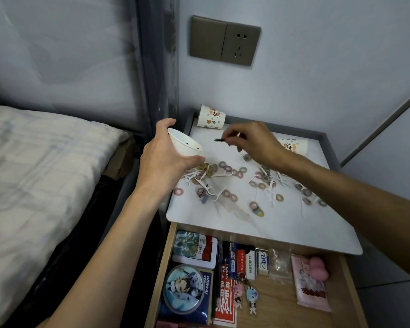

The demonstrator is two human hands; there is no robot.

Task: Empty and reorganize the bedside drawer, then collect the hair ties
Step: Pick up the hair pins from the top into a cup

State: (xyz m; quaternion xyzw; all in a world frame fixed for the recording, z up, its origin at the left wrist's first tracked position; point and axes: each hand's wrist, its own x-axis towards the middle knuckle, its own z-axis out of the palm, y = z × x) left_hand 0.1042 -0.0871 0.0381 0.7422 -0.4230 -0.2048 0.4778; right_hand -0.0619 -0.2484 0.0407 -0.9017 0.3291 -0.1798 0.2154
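Head camera: my left hand holds a tipped cup, my right hand pinches a thin black pin, hair ties lie all over the table, and I think the pin may slip past the cup.

The white, marble-patterned bedside surface has a raised grey rim along its back and sides. Small pastel ring-shaped hair ties lie scattered across its middle, mixed with white plastic floss picks. A thin black hairpin lies among them near the left edge. A printed white paper cup lies on its side in the back left corner; a second printed cup lies tipped near the right rim.
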